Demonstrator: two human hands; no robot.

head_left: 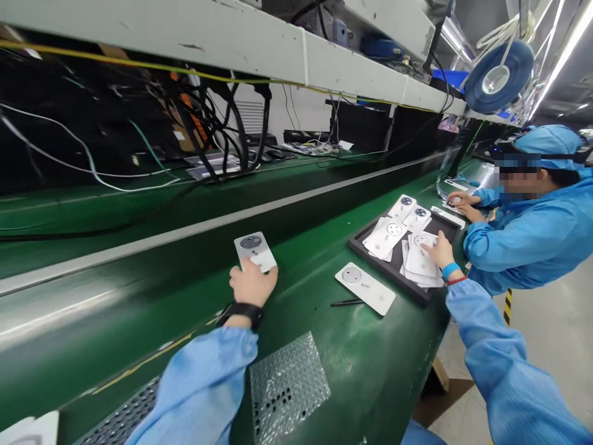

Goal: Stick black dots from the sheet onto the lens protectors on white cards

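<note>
My left hand (251,283) is closed on the near end of a white phone back cover (256,250) with a round grey camera ring, holding it at the edge of the green conveyor belt (139,290). My right hand (439,250) rests with fingers curled on a stack of similar white covers (419,262) inside a black tray (370,253). Another white cover (365,288) lies flat on the green bench between my hands. A thin dark stick (347,302) lies beside it.
A co-worker in a blue gown and cap (537,228) sits to the right, hands at a cover (456,203). A perforated metal plate (287,383) lies near me. Cables (217,136) hang under the white shelf (278,49) behind the belt. A blue reel (498,77) hangs overhead.
</note>
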